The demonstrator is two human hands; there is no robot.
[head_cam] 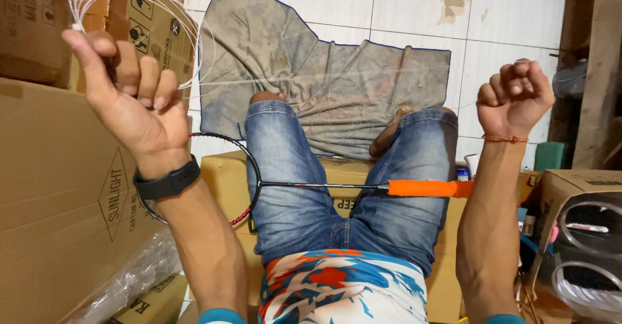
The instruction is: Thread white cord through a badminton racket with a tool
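Note:
My left hand (126, 97) is raised at the upper left, closed on a coil of thin white racket string (139, 6) that loops above the fingers. A strand of the string (324, 78) runs taut rightwards toward my right hand (515, 97), which is clenched in a fist and seems to pinch its end. A badminton racket (311, 185) with a black frame and an orange grip (424, 188) lies across my thighs, head to the left and partly hidden behind my left forearm. I sit in blue jeans.
Brown cardboard boxes (58, 168) are stacked at the left, and another box (223, 168) is under my legs. A grey cloth (311, 58) lies on the white tiled floor ahead. More boxes and round objects (589, 233) stand at the right.

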